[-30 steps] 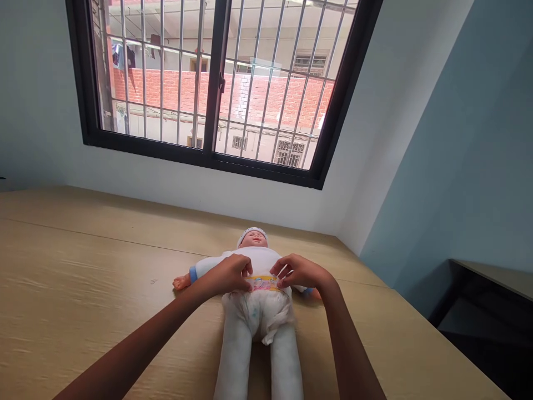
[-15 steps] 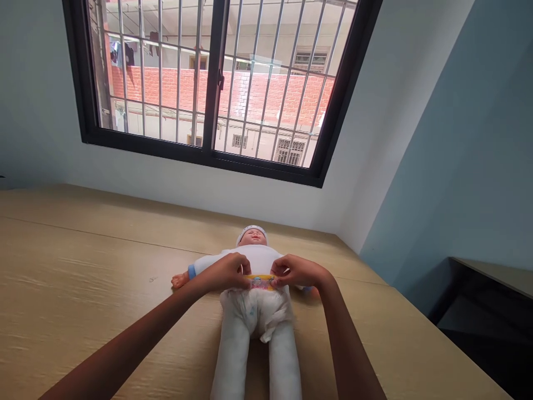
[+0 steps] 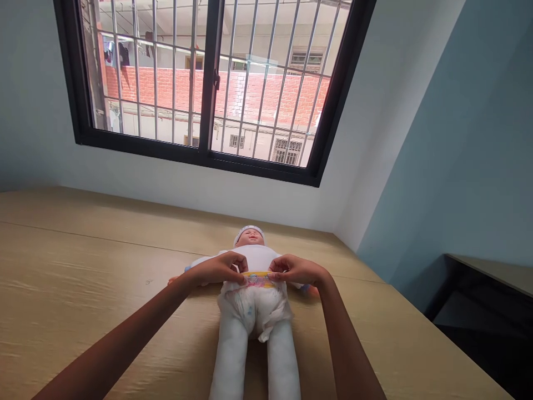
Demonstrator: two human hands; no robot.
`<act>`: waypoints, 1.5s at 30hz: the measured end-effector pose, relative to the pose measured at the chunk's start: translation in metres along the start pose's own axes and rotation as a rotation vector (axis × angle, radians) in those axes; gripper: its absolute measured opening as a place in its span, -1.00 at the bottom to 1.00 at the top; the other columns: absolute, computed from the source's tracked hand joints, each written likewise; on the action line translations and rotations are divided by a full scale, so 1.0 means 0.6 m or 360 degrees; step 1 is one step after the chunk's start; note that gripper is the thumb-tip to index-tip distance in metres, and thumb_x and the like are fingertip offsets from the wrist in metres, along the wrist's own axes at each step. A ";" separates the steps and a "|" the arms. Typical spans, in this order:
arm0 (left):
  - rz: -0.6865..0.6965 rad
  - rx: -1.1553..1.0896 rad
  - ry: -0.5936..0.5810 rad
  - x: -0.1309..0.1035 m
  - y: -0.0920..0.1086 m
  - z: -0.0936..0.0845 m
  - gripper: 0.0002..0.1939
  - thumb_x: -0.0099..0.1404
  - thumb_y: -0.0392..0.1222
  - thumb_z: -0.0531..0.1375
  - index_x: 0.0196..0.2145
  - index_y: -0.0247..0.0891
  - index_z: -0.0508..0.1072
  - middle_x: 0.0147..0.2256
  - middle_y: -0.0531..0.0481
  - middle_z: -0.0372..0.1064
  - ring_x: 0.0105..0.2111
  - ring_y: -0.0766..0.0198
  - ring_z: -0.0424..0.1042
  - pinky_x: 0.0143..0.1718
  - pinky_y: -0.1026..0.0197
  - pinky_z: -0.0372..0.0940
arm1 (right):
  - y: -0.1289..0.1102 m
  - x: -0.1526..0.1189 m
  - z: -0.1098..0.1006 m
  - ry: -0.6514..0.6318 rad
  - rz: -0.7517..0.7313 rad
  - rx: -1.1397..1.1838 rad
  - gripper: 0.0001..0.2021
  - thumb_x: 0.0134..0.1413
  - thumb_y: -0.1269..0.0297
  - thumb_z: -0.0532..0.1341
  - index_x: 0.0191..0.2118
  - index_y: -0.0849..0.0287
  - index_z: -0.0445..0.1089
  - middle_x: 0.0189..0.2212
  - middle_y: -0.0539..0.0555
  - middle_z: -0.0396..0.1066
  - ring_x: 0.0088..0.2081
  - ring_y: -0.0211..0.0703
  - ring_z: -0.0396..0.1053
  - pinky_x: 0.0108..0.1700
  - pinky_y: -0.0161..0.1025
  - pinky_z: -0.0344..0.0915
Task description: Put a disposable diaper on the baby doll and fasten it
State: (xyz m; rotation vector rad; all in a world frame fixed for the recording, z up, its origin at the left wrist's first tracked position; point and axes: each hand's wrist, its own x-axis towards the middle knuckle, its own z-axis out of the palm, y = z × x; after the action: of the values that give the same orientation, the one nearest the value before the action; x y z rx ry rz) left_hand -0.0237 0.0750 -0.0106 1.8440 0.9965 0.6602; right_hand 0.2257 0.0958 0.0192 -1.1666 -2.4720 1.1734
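Both hands have drawn closer together since a second ago, meeting at the waistband. One doll (image 3: 255, 311) lies on its back on the wooden table (image 3: 75, 289), head toward the window (image 3: 204, 83), wearing one diaper (image 3: 254, 303). Left hand (image 3: 219, 268) and right hand (image 3: 291, 270) each pinch the diaper's yellow printed band; its print is too small to read.

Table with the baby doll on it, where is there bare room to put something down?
The wooden table is bare left of the baby doll, out to the wall under the window. A narrower bare strip lies right of the doll. It is crowded at the diaper, where the left hand and right hand pinch its waistband.
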 end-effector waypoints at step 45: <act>0.0013 0.0250 -0.0202 -0.005 0.019 -0.011 -0.63 0.04 0.05 0.28 -0.27 -0.25 0.44 -0.37 0.07 0.31 -0.33 0.27 0.27 -0.34 0.28 0.11 | -0.016 0.025 0.013 -0.0050 -0.0100 -0.0086 -0.68 0.07 0.18 0.23 -0.05 0.13 0.38 -0.40 -0.02 0.36 -0.36 -0.29 0.27 -0.37 -0.37 0.17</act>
State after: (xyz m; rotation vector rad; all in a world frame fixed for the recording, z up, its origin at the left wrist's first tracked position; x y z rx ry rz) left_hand -0.0262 0.0729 0.0023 2.0013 0.9805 0.4740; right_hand 0.2065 0.0980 0.0185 -1.0836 -2.5585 1.1237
